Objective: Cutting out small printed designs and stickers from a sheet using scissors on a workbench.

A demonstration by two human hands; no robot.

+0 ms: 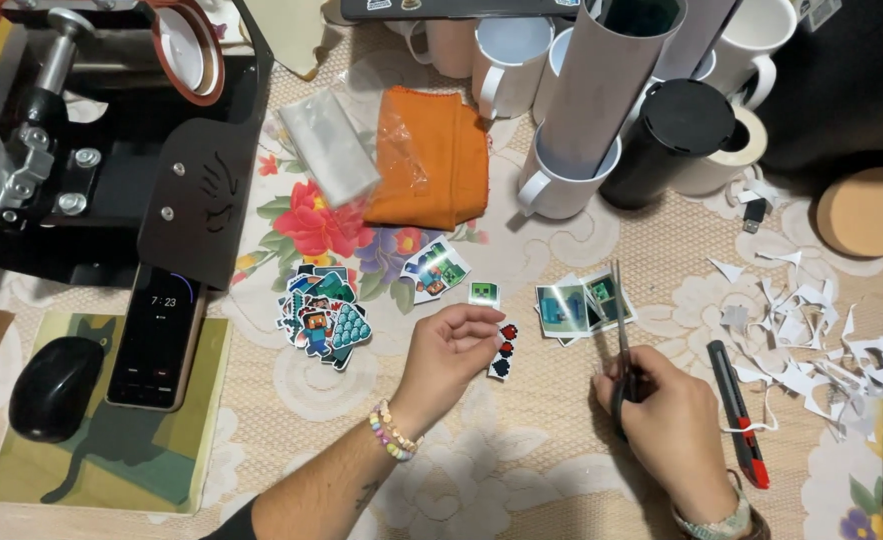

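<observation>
I had my left hand (451,345) pinching a small cut-out sticker with red hearts and dark shapes (502,352), its lower part hanging just right of and below that grip, over the lace-covered worktop (521,460). My right hand (666,415) was closed round the handles of the scissors (621,320), the blades pointing up and away from that grip toward a printed sheet piece with green pictures (583,303) that lay just above it, uncut as far as I could tell. To the left of my left grip sat a heap of finished cut-out stickers (323,315), with two more loose ones (434,270) (483,293) above it. Right of my right grip lay a red-and-black utility knife (737,410), and beyond it a scatter of white paper trimmings (811,330). I judged most of the cutting done, with the heart piece in hand and the sheet piece left.
</observation>
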